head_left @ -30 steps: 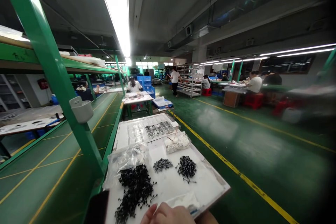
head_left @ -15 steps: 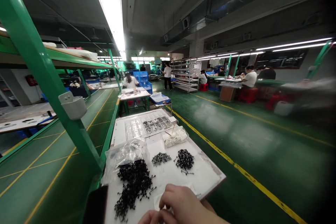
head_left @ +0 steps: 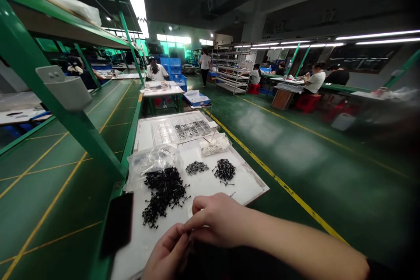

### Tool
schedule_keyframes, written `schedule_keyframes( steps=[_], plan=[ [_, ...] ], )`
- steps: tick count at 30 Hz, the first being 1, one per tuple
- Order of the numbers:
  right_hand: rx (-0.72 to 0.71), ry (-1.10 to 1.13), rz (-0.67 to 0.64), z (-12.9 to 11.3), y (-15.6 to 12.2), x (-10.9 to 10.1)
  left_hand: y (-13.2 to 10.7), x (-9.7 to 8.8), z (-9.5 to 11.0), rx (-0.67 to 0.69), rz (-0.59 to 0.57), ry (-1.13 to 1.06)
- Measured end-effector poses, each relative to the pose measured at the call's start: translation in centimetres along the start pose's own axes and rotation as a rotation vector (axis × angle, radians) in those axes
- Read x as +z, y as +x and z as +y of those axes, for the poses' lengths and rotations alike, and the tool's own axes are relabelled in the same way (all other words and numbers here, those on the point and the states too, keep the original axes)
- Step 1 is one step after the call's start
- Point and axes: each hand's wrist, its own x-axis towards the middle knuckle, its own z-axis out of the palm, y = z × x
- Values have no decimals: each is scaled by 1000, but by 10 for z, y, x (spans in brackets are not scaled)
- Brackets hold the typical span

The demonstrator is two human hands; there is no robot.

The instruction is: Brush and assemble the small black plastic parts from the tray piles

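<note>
At the near edge of the white table (head_left: 147,245), my left hand (head_left: 169,249) and my right hand (head_left: 218,218) meet, fingertips pinched together. Whatever they hold is too small or hidden to make out. Just beyond them lies a large heap of small black stalk-like parts (head_left: 166,190). Farther off sit a small heap of grey, ring-like pieces (head_left: 197,167) and a rounder pile of black parts (head_left: 225,169). Something white and flat (head_left: 190,212) shows partly behind my right hand. A clear plastic bag (head_left: 152,157) lies against the big black heap.
A dark flat phone-like slab (head_left: 117,223) lies at the table's left edge. Behind the heaps are a bag of white material (head_left: 214,144) and a sectioned tray (head_left: 193,129). A green post (head_left: 88,135) and green conveyor (head_left: 62,201) run along the left. Several people sit or stand farther off.
The view has tipped downward, so the table and heaps appear higher. More of both hands and my right forearm now shows. My fingertips stay together.
</note>
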Motion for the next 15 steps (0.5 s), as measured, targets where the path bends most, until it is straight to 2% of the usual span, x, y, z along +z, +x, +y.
schedule_keyframes(
  steps=[5, 9, 11, 13, 15],
  plan=[
    [-145, -58, 12, 1, 6, -3, -10, 5, 8, 38, -24, 112],
    [-157, -167, -42, -1, 5, -9, -13, 2, 5, 60, -49, 152],
    [-80, -237, -128, 2, 8, -22, -13, -3, 3, 47, -27, 133],
    [103, -343, -190, 14, 19, -37, -12, -6, 2, 39, 1, 118],
    [323, -448, -196, 37, 36, -46, -12, -8, 4, 38, 12, 108]
  ],
)
